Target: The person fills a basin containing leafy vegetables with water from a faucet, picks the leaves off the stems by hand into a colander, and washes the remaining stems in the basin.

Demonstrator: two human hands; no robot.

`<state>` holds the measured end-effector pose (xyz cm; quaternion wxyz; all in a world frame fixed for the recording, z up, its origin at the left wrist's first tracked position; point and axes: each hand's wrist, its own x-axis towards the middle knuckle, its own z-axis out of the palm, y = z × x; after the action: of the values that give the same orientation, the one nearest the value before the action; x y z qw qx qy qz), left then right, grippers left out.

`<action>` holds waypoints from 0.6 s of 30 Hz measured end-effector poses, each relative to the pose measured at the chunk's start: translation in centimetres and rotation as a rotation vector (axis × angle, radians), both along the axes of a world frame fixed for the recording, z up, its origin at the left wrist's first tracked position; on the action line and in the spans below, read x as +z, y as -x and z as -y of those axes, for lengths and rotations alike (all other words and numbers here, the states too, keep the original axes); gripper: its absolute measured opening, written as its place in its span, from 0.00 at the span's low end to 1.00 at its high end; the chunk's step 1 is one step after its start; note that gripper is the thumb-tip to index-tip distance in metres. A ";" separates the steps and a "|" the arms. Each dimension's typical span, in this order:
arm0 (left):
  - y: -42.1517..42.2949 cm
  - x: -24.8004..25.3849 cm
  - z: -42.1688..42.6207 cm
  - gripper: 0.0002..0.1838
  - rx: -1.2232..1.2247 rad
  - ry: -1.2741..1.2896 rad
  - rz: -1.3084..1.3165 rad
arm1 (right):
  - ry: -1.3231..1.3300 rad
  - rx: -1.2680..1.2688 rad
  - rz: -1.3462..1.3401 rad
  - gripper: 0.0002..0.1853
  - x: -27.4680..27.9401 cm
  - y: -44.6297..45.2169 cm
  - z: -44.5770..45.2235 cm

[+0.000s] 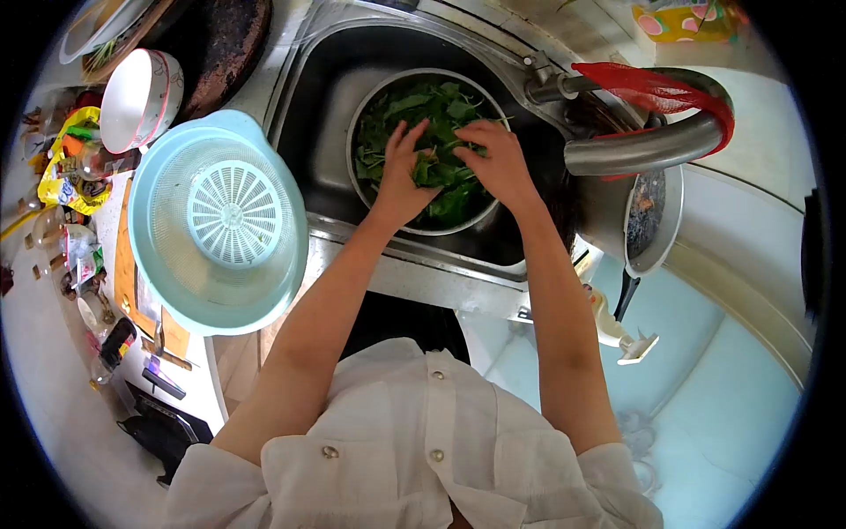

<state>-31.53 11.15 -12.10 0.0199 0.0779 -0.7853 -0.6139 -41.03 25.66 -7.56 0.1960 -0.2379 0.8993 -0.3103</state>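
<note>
Green leaves fill the round basin that sits inside my sink, and both my hands are down on them. My left hand is open on the near left part of the heap, fingers apart and thumb out towards the right. My right hand is open too, its fingers loosely bent and spread over the right part of the leaves. The two hands are near each other but apart; whether either one pinches a leaf, I cannot tell.

To the left, just beside the sink, stands a pale blue colander, with a white bowl on its far left side. A knife lies on the near left. On the right, the metal tap reaches in towards the sink, with a red net hung over it. Nearer, below the tap, is a metal pot with something dark inside.
</note>
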 end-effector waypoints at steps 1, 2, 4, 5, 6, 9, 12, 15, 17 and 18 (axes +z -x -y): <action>0.2 0.1 0.0 0.37 -0.013 0.088 -0.002 | 0.001 0.003 -0.002 0.12 0.3 -0.1 -0.1; 0.2 0.2 0.2 0.37 -0.013 0.090 -0.004 | 0.139 -0.091 0.085 0.12 0.6 -0.1 -0.1; -0.1 0.4 0.3 0.34 0.065 0.001 -0.098 | 0.274 -0.200 0.173 0.11 1.2 -0.3 -0.4; -0.2 0.6 0.1 0.34 0.061 0.000 -0.099 | 0.352 -0.267 0.400 0.11 1.5 -0.2 -0.5; -0.2 0.8 0.0 0.27 0.090 -0.041 -0.111 | 0.431 -0.328 0.629 0.11 1.5 0.0 -0.5; -0.1 2.0 -0.4 0.20 0.140 -0.160 -0.024 | 0.455 -0.303 0.724 0.14 0.5 -0.7 0.0; 0.0 1.2 -0.5 0.20 0.136 -0.246 0.098 | 0.303 -0.336 0.544 0.16 -0.3 -1.3 0.4; -0.3 0.9 -0.4 0.20 0.076 -0.270 0.208 | 0.331 -0.411 0.435 0.15 1.0 -1.5 0.6; -0.4 2.0 -0.2 0.20 0.043 -0.285 0.294 | 0.369 -0.431 0.444 0.15 -0.2 -1.2 0.0; -0.4 2.4 -0.2 0.20 0.081 -0.362 0.292 | 0.406 -0.456 0.453 0.15 -1.1 -1.0 -0.4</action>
<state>-31.08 11.39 -9.68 -0.0834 0.1996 -0.6534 -0.7255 -40.01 26.02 -8.66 0.2645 0.0089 0.7832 -0.5626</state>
